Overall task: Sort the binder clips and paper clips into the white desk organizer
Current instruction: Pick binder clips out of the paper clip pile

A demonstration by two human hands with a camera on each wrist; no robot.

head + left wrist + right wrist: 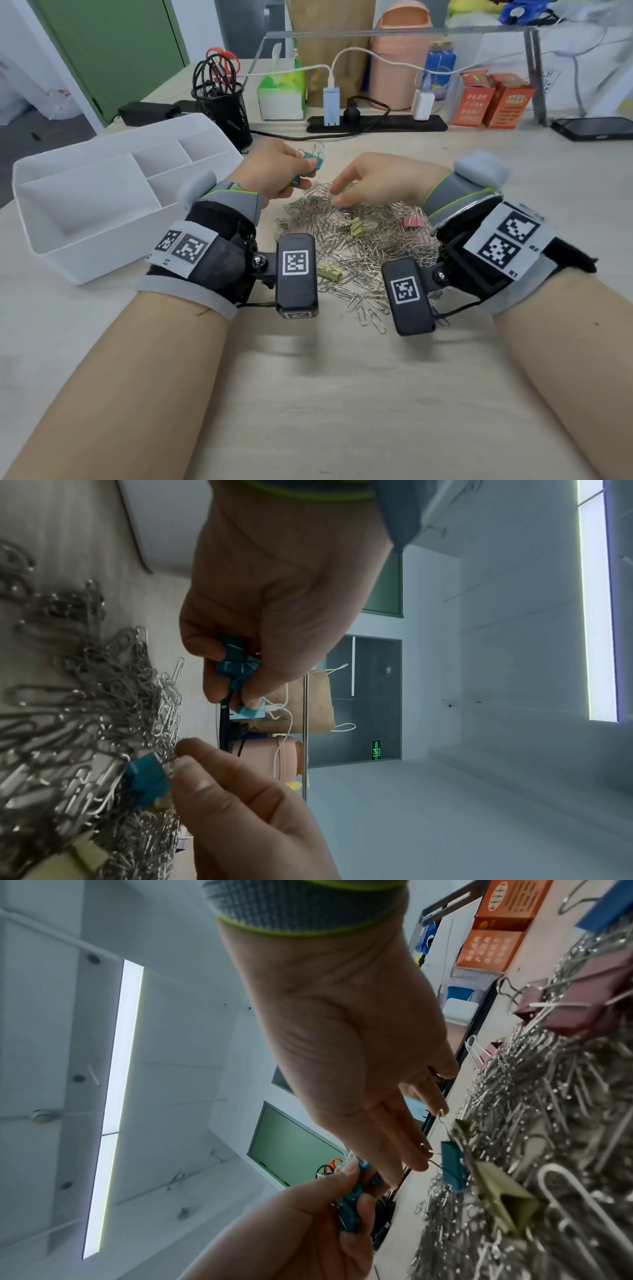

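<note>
Teal metal binder clips [310,163] partly hidden in left hand [274,171]; count unclear. Black smartphone [596,128] cut by right frame edge.

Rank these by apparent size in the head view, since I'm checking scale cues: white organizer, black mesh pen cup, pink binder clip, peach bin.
1. White organizer, clearly largest, though nearest.
2. Peach bin
3. Black mesh pen cup, close to the bin, which stands farther back and partly hidden; order unsure.
4. Pink binder clip

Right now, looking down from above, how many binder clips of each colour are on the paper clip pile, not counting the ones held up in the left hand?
yellow binder clips: 2
pink binder clip: 1
teal binder clip, pinched by the right hand: 1
Total: 4
</note>
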